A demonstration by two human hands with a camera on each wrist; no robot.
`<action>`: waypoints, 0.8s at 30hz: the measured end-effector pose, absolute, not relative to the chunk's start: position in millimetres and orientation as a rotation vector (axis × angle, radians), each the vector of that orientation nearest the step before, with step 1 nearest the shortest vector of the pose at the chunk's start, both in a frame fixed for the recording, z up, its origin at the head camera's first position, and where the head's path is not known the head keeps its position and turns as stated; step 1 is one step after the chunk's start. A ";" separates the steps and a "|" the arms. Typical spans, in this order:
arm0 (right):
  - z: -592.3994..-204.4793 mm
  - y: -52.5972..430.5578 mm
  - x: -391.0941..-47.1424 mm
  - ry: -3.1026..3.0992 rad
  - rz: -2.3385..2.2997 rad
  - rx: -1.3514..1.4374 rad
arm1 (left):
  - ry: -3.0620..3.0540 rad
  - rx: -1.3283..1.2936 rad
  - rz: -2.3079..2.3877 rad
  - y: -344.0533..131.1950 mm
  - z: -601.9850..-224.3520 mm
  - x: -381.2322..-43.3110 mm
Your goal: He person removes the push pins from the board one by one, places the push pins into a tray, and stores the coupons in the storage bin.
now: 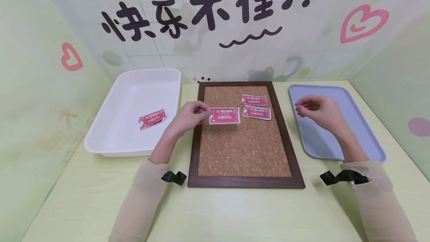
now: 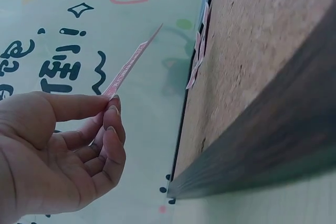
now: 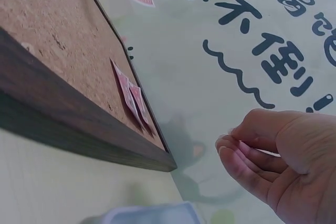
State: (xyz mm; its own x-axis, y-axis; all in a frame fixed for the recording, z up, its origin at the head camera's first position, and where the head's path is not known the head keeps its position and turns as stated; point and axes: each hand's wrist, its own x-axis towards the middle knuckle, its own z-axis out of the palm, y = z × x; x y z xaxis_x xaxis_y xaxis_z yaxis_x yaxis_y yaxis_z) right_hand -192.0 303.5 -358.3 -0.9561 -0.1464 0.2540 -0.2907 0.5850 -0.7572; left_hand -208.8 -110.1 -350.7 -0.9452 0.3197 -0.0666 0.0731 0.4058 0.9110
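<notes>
In the head view, my left hand (image 1: 192, 116) pinches a pink-and-white paper coupon (image 1: 224, 115) by its left edge, between thumb and fingers. The coupon is held over the upper left of a cork board (image 1: 242, 148) with a dark wooden frame; the left wrist view shows it apart from the cork. Two more coupons (image 1: 254, 100) (image 1: 256, 112) lie one above the other on the board's upper right. Over the blue tray's left side, my right hand (image 1: 319, 111) has its thumb and fingertips together. Whether something tiny is between them cannot be seen.
At left stands a white plastic basin (image 1: 134, 85) with coupons (image 1: 152, 119) overlapping inside. A light blue tray (image 1: 330, 143) lies right of the board. Behind the table (image 1: 248, 212) rises a wall (image 1: 201, 55) with large lettering. Black bands circle both wrists.
</notes>
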 end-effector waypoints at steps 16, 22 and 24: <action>-365.7 331.9 -183.9 -2.618 1.286 0.255 | 2.512 0.225 1.601 -166.2 -342.1 -208.1; -368.9 346.9 -184.0 -2.600 1.331 0.182 | 2.557 0.182 1.609 -184.2 -341.6 -206.5; -368.3 352.8 -183.0 -2.608 1.314 0.134 | 2.571 0.155 1.598 -190.2 -342.5 -205.7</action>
State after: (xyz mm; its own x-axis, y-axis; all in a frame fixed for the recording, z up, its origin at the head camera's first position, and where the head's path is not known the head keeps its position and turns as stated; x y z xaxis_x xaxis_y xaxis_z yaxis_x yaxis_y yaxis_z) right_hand -183.0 352.8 -368.3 -0.9721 0.0167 0.2338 -0.1780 0.5964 -0.7827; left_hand -205.7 -190.2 -342.5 -0.9888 0.1442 -0.0396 0.0283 0.4408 0.8972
